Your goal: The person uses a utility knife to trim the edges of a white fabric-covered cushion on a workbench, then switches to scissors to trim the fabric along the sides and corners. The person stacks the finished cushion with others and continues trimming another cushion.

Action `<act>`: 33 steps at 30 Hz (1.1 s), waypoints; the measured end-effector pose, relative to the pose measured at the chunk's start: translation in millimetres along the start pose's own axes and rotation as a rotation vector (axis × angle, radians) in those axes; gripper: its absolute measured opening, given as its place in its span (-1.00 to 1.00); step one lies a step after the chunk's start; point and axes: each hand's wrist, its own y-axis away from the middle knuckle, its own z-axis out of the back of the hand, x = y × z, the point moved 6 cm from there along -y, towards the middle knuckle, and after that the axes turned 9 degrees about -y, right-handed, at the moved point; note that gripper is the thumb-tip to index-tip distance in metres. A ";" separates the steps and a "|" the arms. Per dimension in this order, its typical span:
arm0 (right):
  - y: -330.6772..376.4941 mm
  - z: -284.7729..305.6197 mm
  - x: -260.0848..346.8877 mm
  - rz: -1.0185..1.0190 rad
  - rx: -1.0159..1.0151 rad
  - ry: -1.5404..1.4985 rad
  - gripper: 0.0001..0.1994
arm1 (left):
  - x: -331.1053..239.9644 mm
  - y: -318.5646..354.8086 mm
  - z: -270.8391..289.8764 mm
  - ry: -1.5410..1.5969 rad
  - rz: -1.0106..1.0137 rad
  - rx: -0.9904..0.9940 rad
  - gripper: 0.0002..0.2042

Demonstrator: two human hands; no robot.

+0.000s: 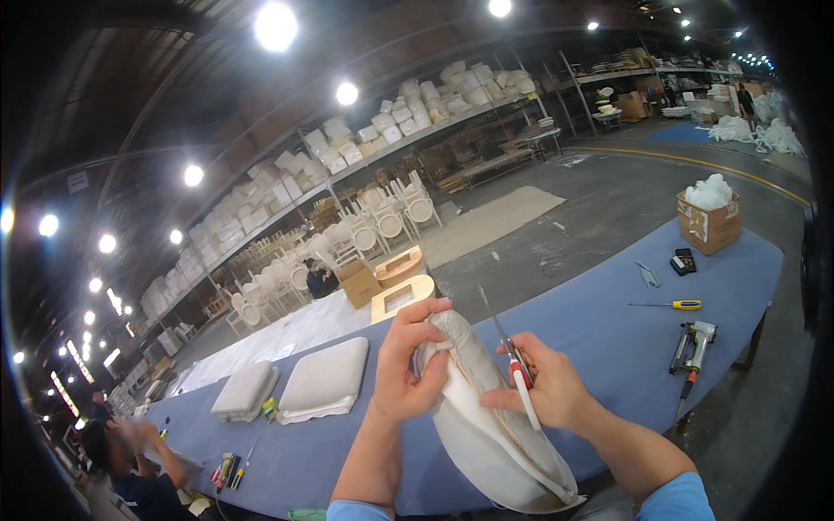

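Observation:
A white fabric-covered cushion (469,425) is tipped up on edge in front of me, at the near side of the blue-covered table (599,313). My left hand (407,360) is closed on its upper end, fingers curled over the fabric edge. In my right hand (556,382) are scissors (525,382) with red and white handles. Their blades point up and away, beside the cushion's upper end. My right thumb lies against the fabric near an open seam that runs down the cushion's side. The underside of the cushion is hidden.
Two pale cushions (324,379) (245,391) lie to the left. At right are a staple gun (692,347), a yellow-handled screwdriver (685,305) and a carton (708,224) of white stuffing. A co-worker (130,460) stands at the left end, near hand tools (228,470).

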 end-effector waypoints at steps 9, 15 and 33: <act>19.0 15.4 21.8 -0.057 0.324 -0.461 -0.46 | 28.0 -11.5 -16.3 -0.062 0.011 -0.098 -0.84; 26.4 18.5 26.5 -0.147 0.542 -0.648 -0.45 | 36.1 -15.7 -32.9 0.084 0.058 -0.180 -0.87; 17.9 23.2 14.4 -0.190 0.442 -0.536 -0.51 | 31.7 -14.4 -43.8 0.044 0.002 -0.184 -0.90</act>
